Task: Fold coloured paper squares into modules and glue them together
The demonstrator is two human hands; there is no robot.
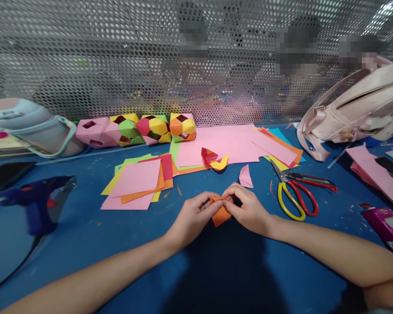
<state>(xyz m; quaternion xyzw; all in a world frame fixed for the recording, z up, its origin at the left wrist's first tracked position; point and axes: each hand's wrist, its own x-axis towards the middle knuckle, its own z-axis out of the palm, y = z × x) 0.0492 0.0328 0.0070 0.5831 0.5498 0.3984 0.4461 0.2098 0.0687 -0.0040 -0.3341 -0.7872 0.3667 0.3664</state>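
Blue bench (91, 233) lying before perforated screen (118, 74), my hands (194, 214) pinching folded orange paper (220, 215), corner pointing toward me, long axis unclear

A blue tabletop (118, 235) (speckled in places) carries a glue gun (39, 213), a stack of coloured paper (136, 179), a pink folded piece (246, 177) and red-and-yellow-handled scissors (283, 178) — with a row of folded-paper shapes (129, 129) and a pale backpack (363, 107) farther back.

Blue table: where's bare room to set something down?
Mostly bare tabletop shows between the paper stack, glue gun and left forearm; another, shadowed, lies between the forearms. A narrower one separates scissors and magenta device. Crowded: beyond the hands up to the mesh panel, with folded pieces, pink sheets, paper models.
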